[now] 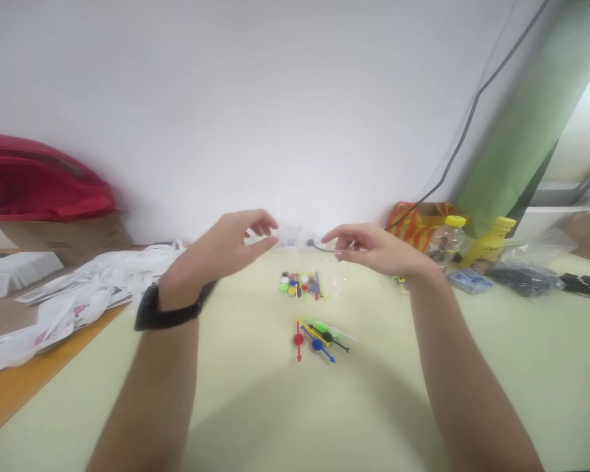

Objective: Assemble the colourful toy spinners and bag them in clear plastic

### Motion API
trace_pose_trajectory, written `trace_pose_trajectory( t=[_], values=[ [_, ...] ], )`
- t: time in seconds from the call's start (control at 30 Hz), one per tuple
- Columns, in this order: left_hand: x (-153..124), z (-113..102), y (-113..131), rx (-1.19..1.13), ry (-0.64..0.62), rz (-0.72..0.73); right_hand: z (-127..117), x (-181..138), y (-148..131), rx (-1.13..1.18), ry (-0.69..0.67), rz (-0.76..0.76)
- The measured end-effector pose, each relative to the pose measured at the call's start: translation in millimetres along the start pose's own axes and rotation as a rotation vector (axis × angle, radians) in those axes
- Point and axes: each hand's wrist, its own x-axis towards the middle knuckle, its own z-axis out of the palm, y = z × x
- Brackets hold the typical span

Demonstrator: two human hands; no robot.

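My left hand (pixel 236 246), with a black band (pixel 170 313) on its wrist, is raised over the far part of the table. Its thumb and fingers are apart, with nothing visible between them. Across from it, my right hand (pixel 378 248) is also raised, its fingers loosely bent and the thumb apart. Below and between the hands lies a cluster of small coloured discs (pixel 299 285), with glints of what looks like clear plastic around it. Nearer to me, several plastic arrow spinners lie in a loose group, among them a red one (pixel 299 340), a blue one (pixel 316 345) and a black one (pixel 327 337).
White plastic bags (pixel 98 282) and a cardboard box beneath a red bag (pixel 39 180) are on the left. At right stand a striped bag (pixel 403 223), a clear bottle (pixel 446 242) and a yellow bottle (pixel 489 246). A cable (pixel 465 137) runs down the wall.
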Motion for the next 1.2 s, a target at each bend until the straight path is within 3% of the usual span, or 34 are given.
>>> trace_pose_trajectory(
  t=[0.07,0.17,0.33,0.4,0.47,0.63,0.77,0.83,0.97,1.2],
  values=[
    [-2,3,22,0.01,0.097,0.106,5,4,-4,0.023,0.012,-0.016],
    [-3,14,43,0.029,0.096,0.229,10,6,-9,0.047,0.006,-0.037],
    [5,38,37,-0.07,-0.094,0.217,9,0,-16,0.054,-0.098,-0.109],
    [10,43,29,-0.166,-0.23,0.198,7,-3,-15,0.055,-0.098,-0.101],
    [13,43,24,-0.264,-0.286,0.179,5,-5,-12,0.062,-0.084,-0.066],
    [12,40,23,-0.274,-0.22,0.092,-1,-7,0,0.129,-0.033,-0.007],
    [10,41,36,-0.099,0.069,0.118,-1,-7,1,0.167,0.077,0.017],
    [9,43,45,-0.108,0.132,0.198,1,-5,-1,0.163,0.073,0.007],
    [8,48,55,-0.177,-0.016,0.325,9,0,-4,0.164,0.019,-0.009],
    [8,66,54,-0.132,-0.1,0.321,18,6,-2,0.231,0.008,0.017]
  ],
)
